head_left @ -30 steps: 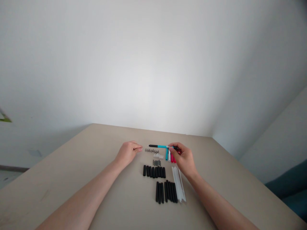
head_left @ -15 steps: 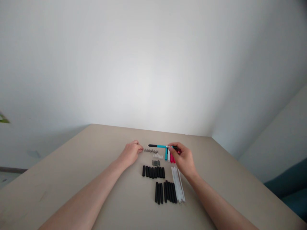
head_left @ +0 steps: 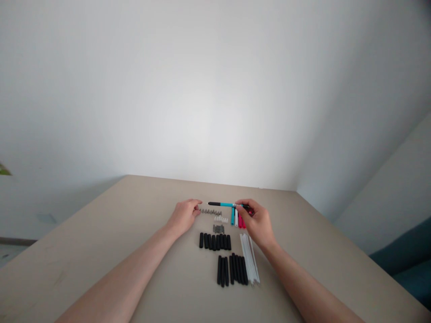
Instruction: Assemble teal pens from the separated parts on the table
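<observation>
My right hand (head_left: 257, 220) is closed around the rear part of a pen (head_left: 227, 204), turquoise with a black front grip, held level above the far parts with its point to the left. My left hand (head_left: 184, 216) is at the left end of a row of small grey metal cone-shaped pen tips (head_left: 211, 212). Its index finger stretches toward the pen point, and the thumb is apart from it, by the nearest tip. Beneath the right hand, turquoise, white and red barrels (head_left: 236, 217) are partly hidden.
Nearer me lie small clear plastic pieces (head_left: 221, 220), springs (head_left: 218, 229), a row of short black grips (head_left: 215, 242) and a row of longer black tubes (head_left: 232, 270). White refills (head_left: 249, 260) lie beside these. A wall (head_left: 212, 98) rises behind the table (head_left: 161, 287).
My left hand's fingers have spread apart, the index finger stretching out to the right. One more tip shows at the row's left end. My right hand keeps holding the pen, almost still.
</observation>
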`<action>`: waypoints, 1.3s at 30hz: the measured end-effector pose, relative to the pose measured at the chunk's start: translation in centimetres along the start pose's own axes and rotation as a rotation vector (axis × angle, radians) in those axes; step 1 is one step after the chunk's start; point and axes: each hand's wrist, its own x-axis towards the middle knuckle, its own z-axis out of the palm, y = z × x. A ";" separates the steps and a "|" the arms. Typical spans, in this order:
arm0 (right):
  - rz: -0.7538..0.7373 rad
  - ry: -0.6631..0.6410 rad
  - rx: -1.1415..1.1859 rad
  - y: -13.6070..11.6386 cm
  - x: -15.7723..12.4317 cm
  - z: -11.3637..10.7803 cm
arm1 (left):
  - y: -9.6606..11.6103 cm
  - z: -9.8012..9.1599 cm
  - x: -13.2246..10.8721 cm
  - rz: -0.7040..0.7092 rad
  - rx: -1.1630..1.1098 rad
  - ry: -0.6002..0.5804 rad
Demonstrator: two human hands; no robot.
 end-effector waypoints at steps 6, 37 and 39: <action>0.007 -0.021 -0.002 0.2 0.0 0.1 | 0.4 -0.4 -0.1 0.025 -0.006 0.041; 0.089 -0.226 0.217 -0.7 -0.1 -0.2 | 4.3 -3.6 -1.4 0.354 0.180 -0.012; 0.109 -0.244 0.225 -0.7 -0.2 -0.1 | 4.4 -3.7 -1.4 0.362 0.154 0.006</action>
